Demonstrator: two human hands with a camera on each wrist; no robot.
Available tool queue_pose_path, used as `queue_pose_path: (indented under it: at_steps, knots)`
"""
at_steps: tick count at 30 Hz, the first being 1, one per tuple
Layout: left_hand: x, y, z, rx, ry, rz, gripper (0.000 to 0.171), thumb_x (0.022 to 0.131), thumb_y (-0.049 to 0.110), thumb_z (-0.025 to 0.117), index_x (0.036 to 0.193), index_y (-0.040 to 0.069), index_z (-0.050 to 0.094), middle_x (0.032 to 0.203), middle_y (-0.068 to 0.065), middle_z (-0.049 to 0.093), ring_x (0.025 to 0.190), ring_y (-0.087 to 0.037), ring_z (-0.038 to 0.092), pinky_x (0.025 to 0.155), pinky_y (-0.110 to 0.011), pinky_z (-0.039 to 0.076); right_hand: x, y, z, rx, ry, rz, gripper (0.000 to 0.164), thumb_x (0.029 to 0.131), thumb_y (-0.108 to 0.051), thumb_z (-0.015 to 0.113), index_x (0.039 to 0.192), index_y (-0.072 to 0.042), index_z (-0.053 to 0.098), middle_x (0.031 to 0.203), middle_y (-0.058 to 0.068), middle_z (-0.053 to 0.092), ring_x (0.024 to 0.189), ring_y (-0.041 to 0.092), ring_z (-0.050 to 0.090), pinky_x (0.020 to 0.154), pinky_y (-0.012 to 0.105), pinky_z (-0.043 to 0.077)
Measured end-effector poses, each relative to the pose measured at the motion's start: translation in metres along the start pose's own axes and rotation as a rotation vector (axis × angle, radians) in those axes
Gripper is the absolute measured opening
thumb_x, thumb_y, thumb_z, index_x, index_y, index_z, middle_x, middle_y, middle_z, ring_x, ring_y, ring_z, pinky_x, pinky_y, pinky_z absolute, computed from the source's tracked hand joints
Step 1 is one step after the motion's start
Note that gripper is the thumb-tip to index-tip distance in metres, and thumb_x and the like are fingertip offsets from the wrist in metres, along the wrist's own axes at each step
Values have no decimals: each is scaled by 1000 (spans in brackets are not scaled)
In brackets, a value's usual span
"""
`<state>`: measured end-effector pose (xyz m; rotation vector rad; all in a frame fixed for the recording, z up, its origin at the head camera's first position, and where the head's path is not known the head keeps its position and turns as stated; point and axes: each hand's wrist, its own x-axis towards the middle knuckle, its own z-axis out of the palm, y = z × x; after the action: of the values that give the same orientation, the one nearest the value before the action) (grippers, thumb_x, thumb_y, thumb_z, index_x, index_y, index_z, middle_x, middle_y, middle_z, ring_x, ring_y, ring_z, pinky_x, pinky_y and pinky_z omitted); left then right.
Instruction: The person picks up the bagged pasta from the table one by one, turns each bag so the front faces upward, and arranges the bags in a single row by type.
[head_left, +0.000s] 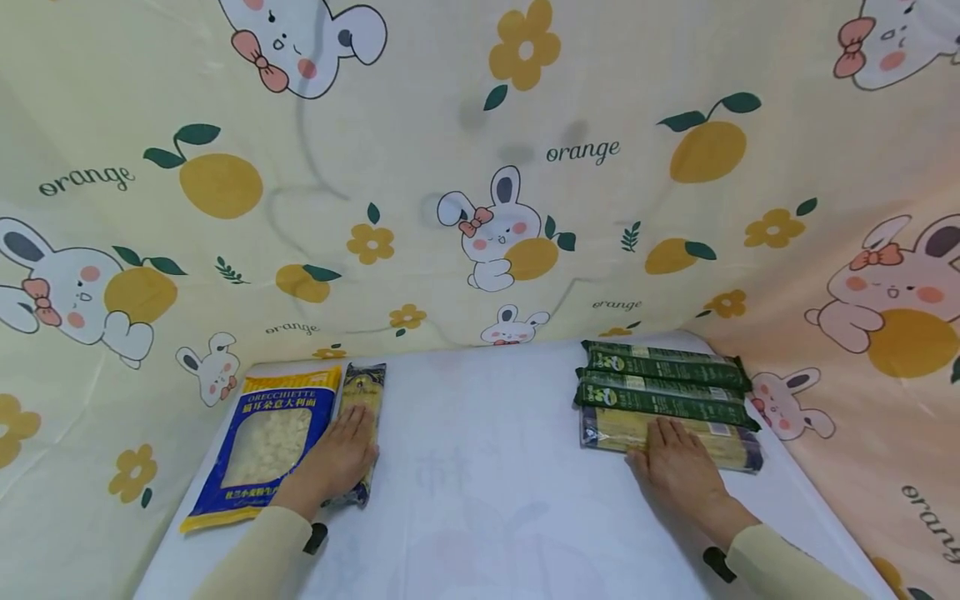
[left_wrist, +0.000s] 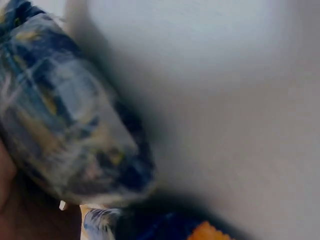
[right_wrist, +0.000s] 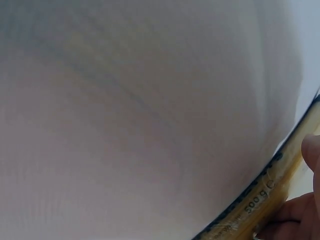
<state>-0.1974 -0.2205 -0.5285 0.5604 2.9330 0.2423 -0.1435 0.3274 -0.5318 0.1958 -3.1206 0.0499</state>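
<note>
My left hand [head_left: 339, 454] rests on a narrow clear-and-dark-blue pack of pasta [head_left: 365, 386], fingers stretched along its top and covering its middle. In the left wrist view the crinkled end of this pasta pack [left_wrist: 75, 120] fills the left side, blurred. Just left of it lies a large blue and yellow bag of orecchiette [head_left: 262, 446], partly behind the forearm. On the right, my right hand [head_left: 678, 471] lays its fingers over a long pack of spaghetti [head_left: 615, 427], thumb at the near edge. The right wrist view shows the spaghetti pack's side [right_wrist: 260, 200], printed "500 g".
Two dark green packs, one [head_left: 667, 362] behind the other [head_left: 663, 396], lie side by side just beyond the spaghetti. White table surface [head_left: 480, 467] stretches between the two groups. A curtain [head_left: 420, 125] printed with rabbits and oranges hangs behind and at both sides.
</note>
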Motion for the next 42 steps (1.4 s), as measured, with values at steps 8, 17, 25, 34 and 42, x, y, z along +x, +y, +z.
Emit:
queue_pose_path:
  at_steps: [8,17,25,34,42]
  knots:
    - [1,2,0,4,-8,-17,68,113,33,43,163,-10,22,172,-31,18,160,-48,15,129,-62,17,1,9,-1,32,-14,32,76,109,-47,51,155,13,38,160,38,37,148,59,33,116,75,28]
    - [2,1,4,16,-36,-42,72,113,35,42,164,-8,18,173,-29,14,162,-46,11,130,-61,13,0,7,5,107,-51,42,88,108,-52,52,159,15,26,165,40,23,152,61,21,119,78,15]
    - [2,3,4,11,-30,-45,71,113,35,42,165,-8,18,173,-29,14,162,-46,10,130,-60,13,-4,1,3,122,-52,43,86,109,-50,50,158,17,26,164,41,23,152,61,21,119,78,17]
    - [-4,5,1,-13,-11,-49,69,113,32,44,164,-9,21,172,-30,16,161,-48,11,129,-65,12,-16,-30,-2,130,-80,-4,80,109,-46,53,155,17,35,161,40,33,151,60,27,118,75,25]
    - [-1,14,3,-63,42,-86,69,110,27,51,162,-11,24,170,-33,20,159,-52,14,127,-68,14,-21,-75,-7,191,-135,-56,77,109,-43,54,156,15,36,163,39,32,154,57,24,120,73,23]
